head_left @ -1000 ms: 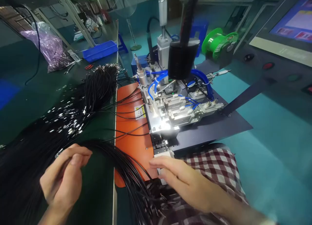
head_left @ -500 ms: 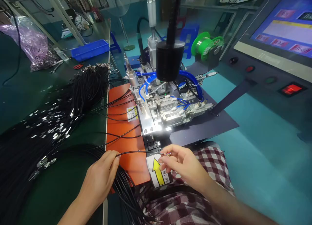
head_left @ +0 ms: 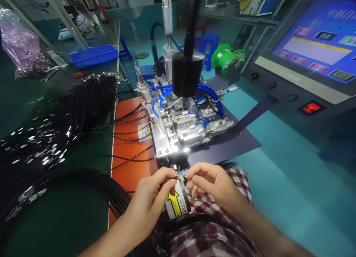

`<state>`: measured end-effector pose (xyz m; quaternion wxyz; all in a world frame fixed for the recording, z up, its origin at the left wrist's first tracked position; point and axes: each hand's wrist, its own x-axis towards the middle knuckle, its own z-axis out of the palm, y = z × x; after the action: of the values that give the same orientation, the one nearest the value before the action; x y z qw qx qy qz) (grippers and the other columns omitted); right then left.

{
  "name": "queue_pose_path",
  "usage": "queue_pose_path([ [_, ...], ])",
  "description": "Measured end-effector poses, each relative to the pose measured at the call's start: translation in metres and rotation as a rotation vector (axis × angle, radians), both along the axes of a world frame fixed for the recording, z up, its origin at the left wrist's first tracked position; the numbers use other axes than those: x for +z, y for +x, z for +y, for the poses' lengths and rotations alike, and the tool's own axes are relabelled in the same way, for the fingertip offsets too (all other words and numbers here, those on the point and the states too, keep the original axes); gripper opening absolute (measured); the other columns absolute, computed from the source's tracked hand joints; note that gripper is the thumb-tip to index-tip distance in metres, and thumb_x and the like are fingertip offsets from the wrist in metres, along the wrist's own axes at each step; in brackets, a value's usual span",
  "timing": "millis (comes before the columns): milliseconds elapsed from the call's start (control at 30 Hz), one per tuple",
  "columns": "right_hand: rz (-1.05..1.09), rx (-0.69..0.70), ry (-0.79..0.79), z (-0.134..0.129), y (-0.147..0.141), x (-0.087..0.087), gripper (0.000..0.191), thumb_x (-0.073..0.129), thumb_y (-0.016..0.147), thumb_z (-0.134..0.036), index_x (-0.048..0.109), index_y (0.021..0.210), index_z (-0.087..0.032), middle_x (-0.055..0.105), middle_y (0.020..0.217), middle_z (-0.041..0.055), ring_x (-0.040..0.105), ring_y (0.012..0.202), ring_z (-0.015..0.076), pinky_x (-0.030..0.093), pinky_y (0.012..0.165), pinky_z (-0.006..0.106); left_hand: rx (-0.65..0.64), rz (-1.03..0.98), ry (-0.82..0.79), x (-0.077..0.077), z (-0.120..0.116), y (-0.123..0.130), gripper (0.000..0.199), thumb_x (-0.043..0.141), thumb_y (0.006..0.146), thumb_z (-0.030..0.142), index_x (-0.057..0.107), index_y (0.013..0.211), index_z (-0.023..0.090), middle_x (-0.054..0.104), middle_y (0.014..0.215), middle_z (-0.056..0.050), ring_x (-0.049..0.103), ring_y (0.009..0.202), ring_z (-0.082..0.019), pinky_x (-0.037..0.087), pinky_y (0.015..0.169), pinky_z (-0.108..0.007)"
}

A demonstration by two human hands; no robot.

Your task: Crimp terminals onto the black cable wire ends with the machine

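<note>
My left hand is closed in a pinch on a thin black cable near its end, the cable itself mostly hidden by the fingers. Close on its right, my right hand pinches the fine wires that come out of that cable end. Both hands are above a white label with a yellow arrow, at the near end of a metal machine with blue air hoses. Several black cables run across an orange plate into the machine's left side.
A large heap of black cables with shiny ends lies on the dark green table. Behind it are a blue tray and red-handled pliers. A black lamp hangs over the machine. Right: green solder spool, control screen.
My left hand has slid right along the cable, up close to my right hand at its wire end. The view has turned slightly right.
</note>
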<state>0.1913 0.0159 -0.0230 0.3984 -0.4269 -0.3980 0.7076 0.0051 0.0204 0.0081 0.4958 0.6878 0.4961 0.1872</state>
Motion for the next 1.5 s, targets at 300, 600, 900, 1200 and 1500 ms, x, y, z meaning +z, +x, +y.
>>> queue_pose_path([
  [300,0.208,-0.038,-0.071,0.007,-0.018,-0.017,0.024,0.068,0.078,-0.037,0.058,0.073,-0.015,0.059,0.062,-0.0023,0.051,0.05,0.0077,0.041,0.051,0.02,0.109,-0.171,-0.152,-0.014,-0.002,-0.003,0.02,0.044,0.092,0.035,0.055,0.087,0.02,0.056,0.065,0.002,0.051,0.061,-0.011,0.037,0.057,-0.021],
  [600,0.048,-0.133,0.016,-0.004,-0.035,-0.024,0.024,0.067,0.077,-0.039,0.057,0.073,-0.018,0.055,0.059,-0.0039,0.05,0.05,0.0096,0.043,0.052,0.022,0.159,-0.268,-0.215,-0.018,-0.007,-0.003,0.015,0.043,0.093,0.033,0.052,0.092,0.021,0.055,0.065,0.002,0.052,0.062,-0.011,0.034,0.051,-0.02],
  [900,-0.085,-0.087,0.119,-0.01,-0.03,-0.019,0.018,0.062,0.082,-0.032,0.055,0.074,-0.018,0.05,0.058,-0.0043,0.047,0.051,0.0098,0.04,0.052,0.022,0.29,-0.385,-0.33,-0.012,0.002,0.007,0.018,0.062,0.081,0.036,0.056,0.086,0.02,0.05,0.057,0.004,0.046,0.05,-0.009,0.034,0.042,-0.017],
  [1200,-0.138,-0.104,0.112,-0.008,-0.036,-0.021,0.023,0.061,0.082,-0.036,0.053,0.071,-0.017,0.05,0.061,-0.0031,0.044,0.052,0.0099,0.038,0.051,0.022,0.409,-0.51,-0.581,-0.019,0.002,0.007,0.025,0.061,0.08,0.042,0.055,0.085,0.019,0.044,0.048,0.007,0.032,0.042,-0.006,0.027,0.04,-0.015],
  [1500,-0.3,-0.102,0.231,-0.009,-0.032,-0.026,0.016,0.058,0.084,-0.028,0.057,0.073,-0.017,0.054,0.065,-0.0018,0.047,0.056,0.0112,0.04,0.055,0.023,0.417,-0.432,-0.548,-0.025,0.001,0.002,0.028,0.067,0.073,0.042,0.059,0.082,0.016,0.033,0.043,0.01,0.022,0.037,-0.003,0.018,0.034,-0.014],
])
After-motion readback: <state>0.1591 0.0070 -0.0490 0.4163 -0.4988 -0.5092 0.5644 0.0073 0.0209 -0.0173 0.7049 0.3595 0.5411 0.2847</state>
